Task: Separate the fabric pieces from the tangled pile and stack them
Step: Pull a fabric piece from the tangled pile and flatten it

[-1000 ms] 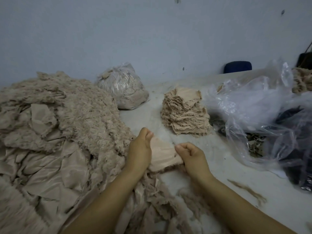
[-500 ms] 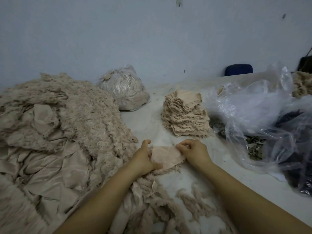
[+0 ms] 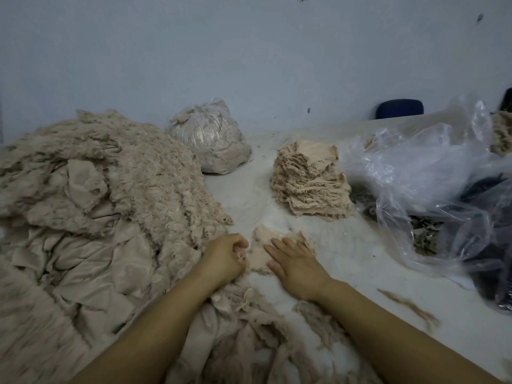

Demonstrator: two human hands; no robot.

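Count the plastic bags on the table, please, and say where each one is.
2 for sure: a closed bag full of beige scraps at the back, beside the big pile, and a loose clear bag on the right. Its folds may hide more bags.

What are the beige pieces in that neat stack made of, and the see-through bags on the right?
The neat stack of beige pieces looks like thin woven cloth, matte, with frayed thready edges. The crumpled see-through bags look like thin glossy plastic film: light glints off their wrinkles and the dark contents show through.
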